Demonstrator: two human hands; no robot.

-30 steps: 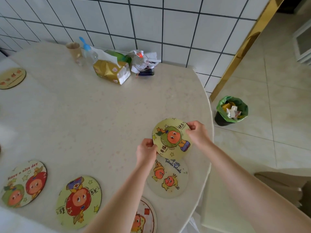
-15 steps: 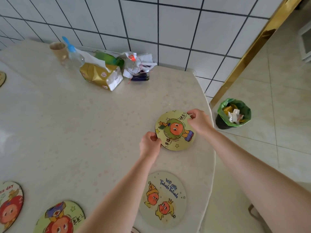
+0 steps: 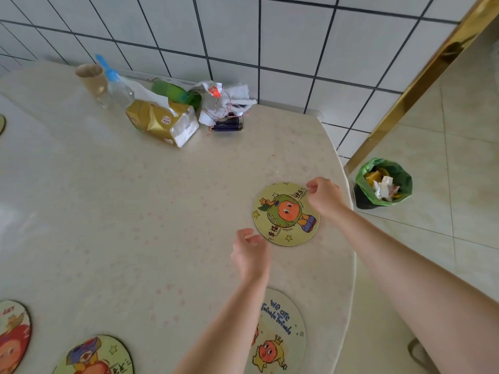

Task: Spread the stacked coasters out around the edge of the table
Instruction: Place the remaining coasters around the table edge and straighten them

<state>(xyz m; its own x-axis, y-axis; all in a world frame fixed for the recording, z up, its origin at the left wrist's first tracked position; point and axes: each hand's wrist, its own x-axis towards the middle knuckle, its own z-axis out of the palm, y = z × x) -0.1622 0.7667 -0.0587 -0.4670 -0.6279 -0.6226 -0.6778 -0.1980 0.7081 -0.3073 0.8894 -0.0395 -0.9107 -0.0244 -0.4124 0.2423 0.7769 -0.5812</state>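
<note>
A yellow-green round coaster (image 3: 286, 214) with an orange cartoon figure lies flat near the right edge of the beige table (image 3: 135, 211). My left hand (image 3: 249, 255) hovers just off its lower left rim, fingers apart and empty. My right hand (image 3: 325, 197) is at its upper right rim, fingers loosely curled and not gripping it. Closer to me, a "we are twinkle twinkle" coaster (image 3: 280, 333) lies partly under my left forearm. Two more coasters (image 3: 94, 357) (image 3: 10, 336) sit along the near edge at the lower left. A sliver of another coaster (image 3: 1, 124) shows at the far left.
Against the tiled wall stand a paper cup (image 3: 91, 79), a clear bottle (image 3: 118, 89), a gold tissue pack (image 3: 162, 122), a green bottle (image 3: 175, 94) and a white bundle tied with red string (image 3: 224, 103). A green-lined bin (image 3: 383, 182) sits on the floor to the right.
Both hands carried the yellow-green coaster away from me along the right edge, laid it flat and let go. The view shifted so that the twinkle coaster now lies nearer the bottom.
</note>
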